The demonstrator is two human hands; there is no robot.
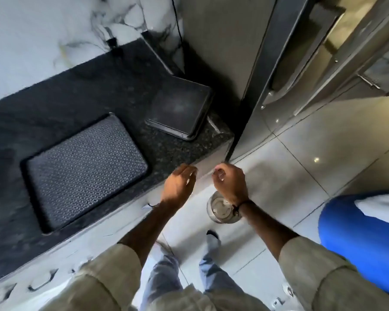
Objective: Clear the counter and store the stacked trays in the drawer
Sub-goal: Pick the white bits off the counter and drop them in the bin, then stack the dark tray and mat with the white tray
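Note:
A stack of dark rectangular trays lies on the black granite counter near its right end. Further left, a larger dark tray with a patterned surface rests on the same counter. My left hand hovers just off the counter's front edge, fingers loosely curled and holding nothing. My right hand is beside it over the floor, fingers curled in with nothing visible in them. Both hands are below and in front of the stacked trays, apart from them. White drawer fronts with handles run under the counter.
A steel refrigerator stands right against the counter's right end. A round steel bowl sits on the tiled floor below my right wrist. A blue object is at the right edge. A marble wall backs the counter.

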